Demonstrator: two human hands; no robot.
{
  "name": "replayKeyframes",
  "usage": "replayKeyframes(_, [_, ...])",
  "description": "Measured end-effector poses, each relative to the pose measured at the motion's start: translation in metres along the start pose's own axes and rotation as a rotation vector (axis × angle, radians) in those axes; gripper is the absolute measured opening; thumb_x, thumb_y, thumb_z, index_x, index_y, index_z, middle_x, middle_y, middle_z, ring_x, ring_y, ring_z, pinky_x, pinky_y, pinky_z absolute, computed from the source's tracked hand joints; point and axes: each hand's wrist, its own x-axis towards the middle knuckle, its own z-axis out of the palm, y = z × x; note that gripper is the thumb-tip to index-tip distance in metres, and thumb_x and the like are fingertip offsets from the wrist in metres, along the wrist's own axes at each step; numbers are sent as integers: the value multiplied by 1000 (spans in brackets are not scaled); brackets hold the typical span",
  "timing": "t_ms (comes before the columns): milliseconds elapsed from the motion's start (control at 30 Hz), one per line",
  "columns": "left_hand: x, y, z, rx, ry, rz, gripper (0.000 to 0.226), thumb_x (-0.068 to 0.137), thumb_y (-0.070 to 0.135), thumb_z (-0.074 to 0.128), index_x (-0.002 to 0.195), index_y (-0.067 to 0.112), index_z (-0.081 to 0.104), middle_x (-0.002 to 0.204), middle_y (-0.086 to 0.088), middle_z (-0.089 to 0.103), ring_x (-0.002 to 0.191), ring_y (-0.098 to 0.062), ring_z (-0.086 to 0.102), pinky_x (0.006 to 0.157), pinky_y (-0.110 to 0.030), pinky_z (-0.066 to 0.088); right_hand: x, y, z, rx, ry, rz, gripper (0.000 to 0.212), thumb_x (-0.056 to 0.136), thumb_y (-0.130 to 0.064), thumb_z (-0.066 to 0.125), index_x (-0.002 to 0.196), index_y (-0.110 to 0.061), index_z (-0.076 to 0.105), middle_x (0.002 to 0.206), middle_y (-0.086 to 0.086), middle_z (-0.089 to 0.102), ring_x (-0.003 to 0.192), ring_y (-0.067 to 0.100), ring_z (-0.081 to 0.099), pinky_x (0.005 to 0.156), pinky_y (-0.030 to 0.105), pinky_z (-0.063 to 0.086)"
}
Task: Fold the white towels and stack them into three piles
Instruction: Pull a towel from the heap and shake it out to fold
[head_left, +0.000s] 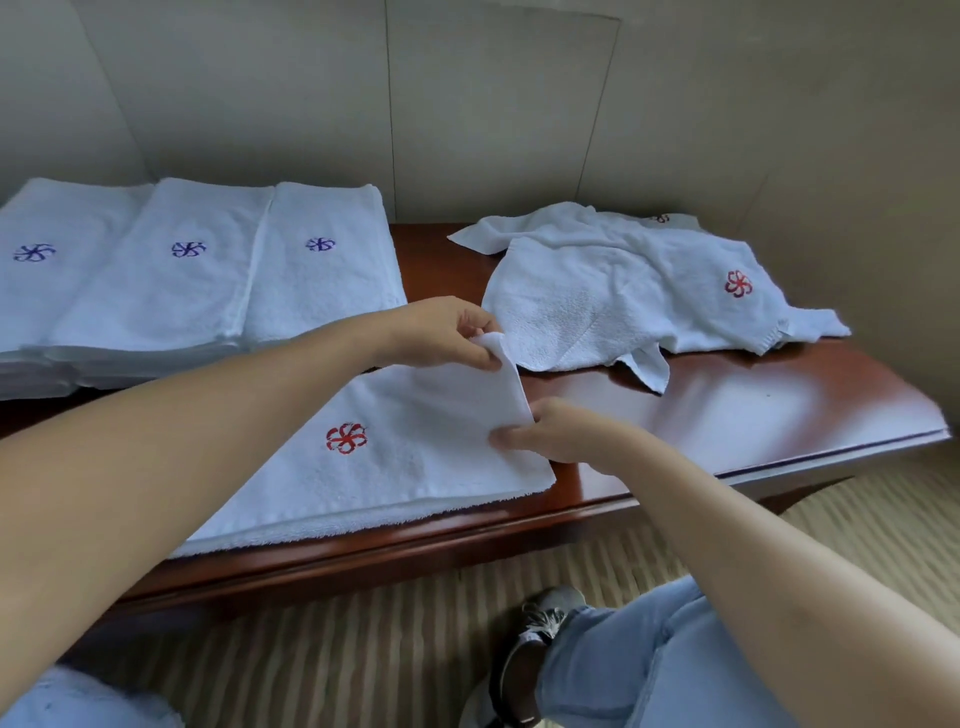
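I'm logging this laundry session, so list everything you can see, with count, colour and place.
folded towel stacks: three, white with blue emblems, table's far left, side by side.
towel being folded: one, white with red emblem, near edge.
unfolded towels: crumpled heap, count unclear, white, red emblems, far right.
table: one, reddish-brown, glossy.
carpet: striped beige, below.
shoe: one, grey, floor.
left hand: pinches the towel's raised corner.
right hand: pinches the same edge lower down.

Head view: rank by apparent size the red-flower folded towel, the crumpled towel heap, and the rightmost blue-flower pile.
1. Folded white towel with red flower, though it lies nearest the camera.
2. Crumpled white towel heap.
3. Rightmost blue-flower towel pile.
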Motion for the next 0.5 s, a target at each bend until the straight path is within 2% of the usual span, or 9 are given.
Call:
replayKeyframes(67, [-19, 6, -5, -9, 47, 12, 13, 83, 39, 81, 94, 40, 75, 92, 11, 75, 89, -7, 72, 84, -31, 57, -16, -8, 3, 16, 11, -11, 27, 90, -50, 71, 100, -26, 76, 96, 1, 74, 87, 19, 65, 78, 28, 52])
replayKeyframes(167, [-50, 20, -17, -33, 125, 38, 11, 85, 34, 81, 94, 37, 76, 92, 7, 76, 86, -6, 71, 81, -28, 56, -45, -28, -5, -31, 3, -13, 28, 99, -36, 61, 121, -21, 68, 120, 11, 71, 109, 33, 68, 97, 46, 57])
replayKeyframes(233, [-72, 33, -30, -20, 197, 62, 10, 85, 32, 82, 91, 35, 75, 88, 8, 76, 80, -2, 69, 78, -23, 54, -65, -50, -13, -66, 32, -50, 26, 100, -27, 57, 121, -16, 67, 120, 17, 70, 109, 38, 69, 98, 50, 56])
replayKeyframes(300, [-95, 46, -46, -18, 278, 72, 10, 84, 31, 83, 90, 35, 75, 86, 8, 75, 79, -1, 68, 75, -18, 52, -82, -75, -23, -136, 102, -78, 24, 98, -21, 56, 118, -13, 68, 112, 13, 72, 99, 32, 72, 84, 37, 63])
replayKeyframes(400, [-128, 62, -72, -13, 401, 81, 11, 85, 28, 82, 93, 30, 75, 89, 0, 75, 79, -5, 64, 71, -14, 48, -106, -115, -37, -291, 203, -103, 8, 95, -19, 62, 97, -14, 67, 83, 0, 63, 76, 19, 65, 56, 15, 52])
replayKeyframes(433, [-140, 66, -81, -14, 438, 84, 11, 85, 26, 82, 94, 28, 75, 88, -2, 73, 78, -8, 62, 69, -15, 47, -113, -129, -42, -325, 229, -111, 8, 93, -21, 64, 88, -14, 65, 75, -2, 60, 70, 16, 62, 50, 12, 46])
replayKeyframes(500, [-162, 76, -99, -31, 501, 91, 12, 87, 23, 81, 96, 22, 74, 85, -1, 68, 77, -11, 57, 69, -18, 44, -122, -154, -52, -346, 285, -111, 15, 91, -26, 66, 89, -12, 64, 76, -2, 61, 66, 12, 59, 52, 17, 42])
